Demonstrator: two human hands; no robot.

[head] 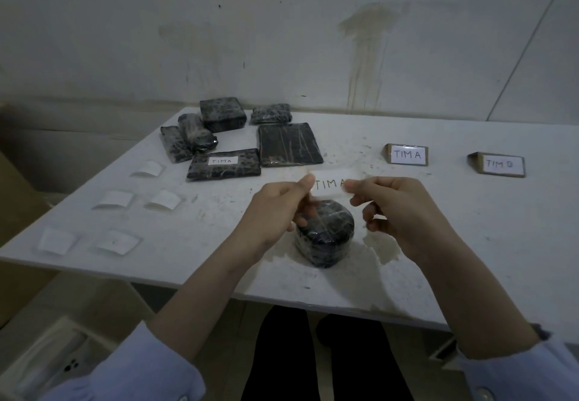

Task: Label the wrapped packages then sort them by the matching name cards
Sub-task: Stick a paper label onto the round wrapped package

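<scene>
Both hands hold one white paper label [329, 185] reading "TIM A" just above a dark, rounded wrapped package [326, 234] lying near the table's front edge. My left hand [279, 209] pinches the label's left end, my right hand [394, 209] its right end. A flat wrapped package [224, 164] bearing a "TIM A" label lies further back. Several unlabelled dark packages [222, 113] are grouped at the back left. Two folded name cards stand at the right: "TIM A" [406, 154] and, beyond it, "TIM B" [498, 164].
Several blank white labels [116, 199] lie in rows on the left part of the white table [470, 244]. A stained wall runs behind the table. A cardboard box [47, 360] sits on the floor at the lower left.
</scene>
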